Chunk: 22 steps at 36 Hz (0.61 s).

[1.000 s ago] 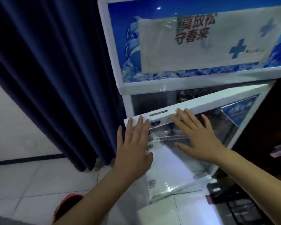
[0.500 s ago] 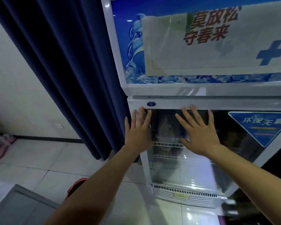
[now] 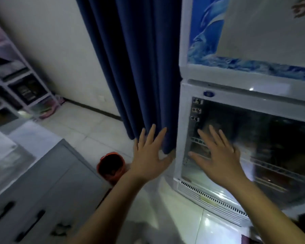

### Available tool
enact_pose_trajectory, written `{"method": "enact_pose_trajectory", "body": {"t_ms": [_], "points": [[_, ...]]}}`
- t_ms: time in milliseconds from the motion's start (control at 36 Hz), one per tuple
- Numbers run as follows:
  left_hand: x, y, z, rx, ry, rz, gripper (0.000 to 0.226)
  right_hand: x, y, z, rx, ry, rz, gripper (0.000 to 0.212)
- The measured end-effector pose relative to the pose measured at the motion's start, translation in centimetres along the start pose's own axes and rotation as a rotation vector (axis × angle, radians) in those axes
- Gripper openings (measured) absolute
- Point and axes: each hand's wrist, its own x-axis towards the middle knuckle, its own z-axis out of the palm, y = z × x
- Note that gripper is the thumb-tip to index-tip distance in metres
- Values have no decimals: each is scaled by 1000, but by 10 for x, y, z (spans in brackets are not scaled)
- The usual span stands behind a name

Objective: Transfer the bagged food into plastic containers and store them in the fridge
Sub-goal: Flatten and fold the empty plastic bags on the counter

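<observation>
The white fridge stands at the right with its glass door closed; wire shelves and dim shapes show behind the glass. My right hand is spread flat in front of the door's lower left part, fingers straight, holding nothing. My left hand is also spread and empty, off the fridge, in front of the blue curtain's lower edge. No bags or plastic containers can be made out.
A grey cabinet with black handles stands at the lower left, with clear items on top. An orange bin sits on the tiled floor between cabinet and fridge. A white shelf unit lines the left wall.
The fridge door went from ajar to fully closed under both palms. Since then my left hand has slid off the door to the left, and the view has swung left and down.
</observation>
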Motion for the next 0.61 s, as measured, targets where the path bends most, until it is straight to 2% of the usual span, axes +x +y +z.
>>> {"method": "enact_pose_trajectory", "body": {"t_ms": [167, 333, 445, 611], "points": [[-107, -77, -17, 8, -49, -376, 84, -21, -74, 87, 96, -280, -136, 82], [-197, -127, -38, 66, 41, -739, 81, -29, -154, 145, 103, -541, -328, 79], [-233, -153, -50, 12, 115, -852, 82, -29, -207, 159, 147, -612, -441, 70], [-267, -199, -67, -52, 165, -912, 85, -45, -274, 184, 117, -671, -517, 77]]}}
